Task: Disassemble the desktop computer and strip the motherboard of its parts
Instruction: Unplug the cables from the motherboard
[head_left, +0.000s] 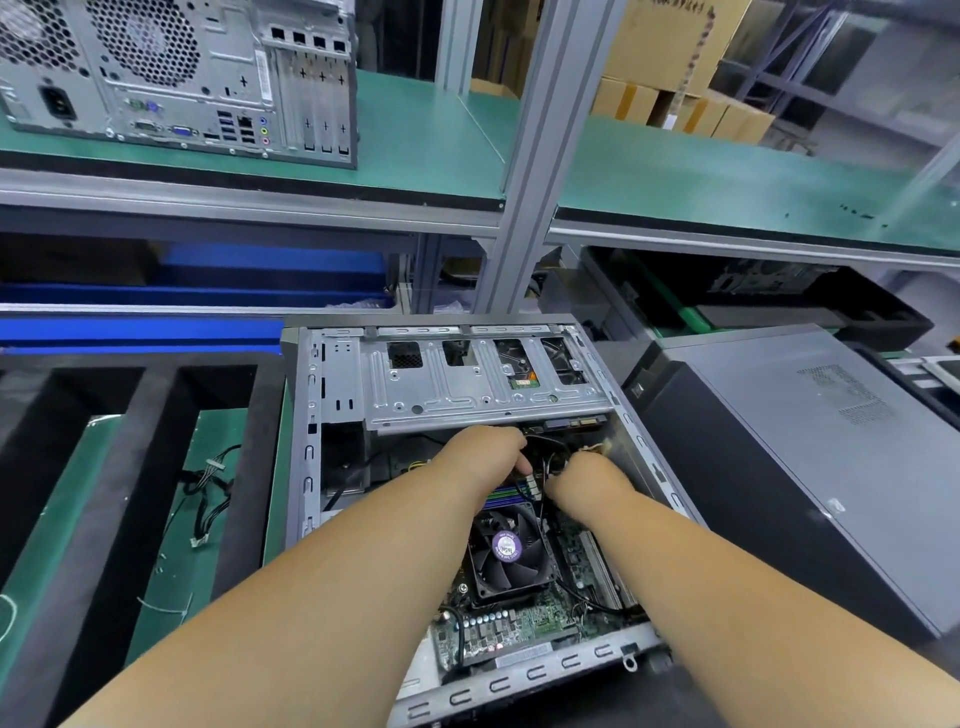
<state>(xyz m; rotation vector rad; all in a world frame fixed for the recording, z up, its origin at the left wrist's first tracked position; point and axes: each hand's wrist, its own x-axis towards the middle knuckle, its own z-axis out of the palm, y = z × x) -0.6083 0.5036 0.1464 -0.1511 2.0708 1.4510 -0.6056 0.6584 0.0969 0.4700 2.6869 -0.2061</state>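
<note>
Open desktop case (332, 415) lies on its side on the bench, interior facing up, side panel off. Motherboard (524, 623) sits in the near half of the case; CPU cooler fan (511, 551) with a round purple label is mounted on it, just nearer the camera than both hands. Metal drive cage (467, 384) spans the far half of the case. Both forearms reach in from the near edge. Left hand (485, 452) is positioned just below the near edge of the drive cage, fingers curled downward and pinching a black cable (545, 441) where the wiring bundles. Right hand (584, 483) sits just right of the left, nearly touching it, knuckles up, fingers curled into the same cable cluster beside a pale connector (531, 486); exactly what it grips cannot be told, as the fingertips are hidden. Memory slots (501, 496) show partly between left wrist and fan. To the right of the case, a closed grey computer tower (810, 467) lies flat, just beside it. To the left, a black foam tray (156, 467) with long compartments holds a loose wire harness (208, 488) on green matting. On the upper green shelf (415, 135), far left, another tower (176, 73) stands with its rear ports facing the camera. Cardboard boxes (675, 52) are stacked behind the shelf frame.
</note>
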